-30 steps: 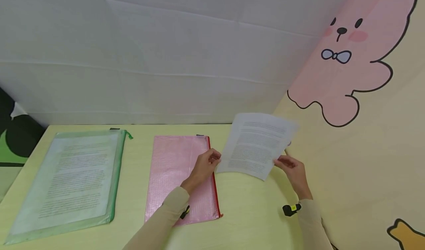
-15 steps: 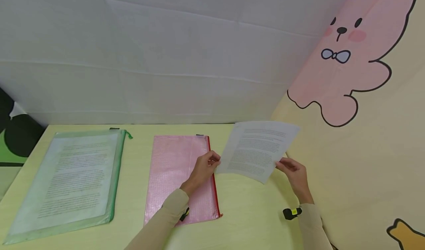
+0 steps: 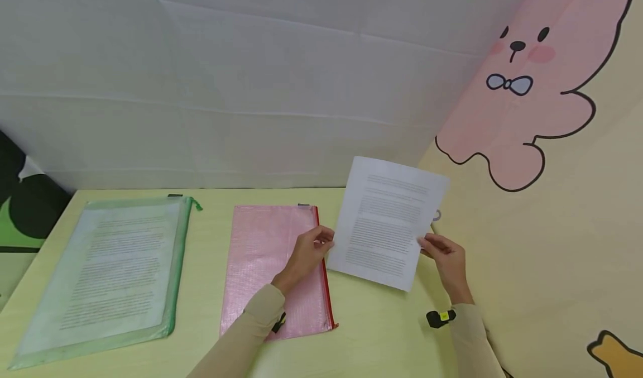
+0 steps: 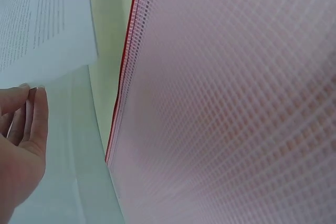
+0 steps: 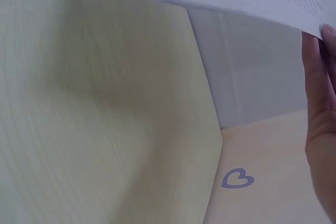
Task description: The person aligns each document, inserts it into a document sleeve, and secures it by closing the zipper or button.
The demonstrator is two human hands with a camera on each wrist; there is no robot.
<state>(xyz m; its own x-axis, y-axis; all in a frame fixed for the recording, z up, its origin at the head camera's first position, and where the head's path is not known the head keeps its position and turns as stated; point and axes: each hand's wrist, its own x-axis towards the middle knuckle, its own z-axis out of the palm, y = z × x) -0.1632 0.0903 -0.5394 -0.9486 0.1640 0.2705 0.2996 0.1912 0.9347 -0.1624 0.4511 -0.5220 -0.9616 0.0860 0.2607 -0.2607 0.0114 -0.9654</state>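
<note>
A printed sheet of paper is held up above the right part of the table, its text side facing the head camera. My left hand pinches its left edge between thumb and fingers, and my right hand pinches the right edge. Both wrist views show the grip: the left hand at one edge, the right hand at the other. Under my left forearm lies a pink mesh zipper pouch with a red zip along its right side.
On the left of the table lies a green zipper pouch with printed paper showing through it. A white cloth backdrop rises behind the table. The wall at the right carries a pink bear picture.
The sheet dipped slightly half a second ago and is now tilted more upright, its top edge higher and flatter. Both hands keep their pinch on its edges and have barely moved.
</note>
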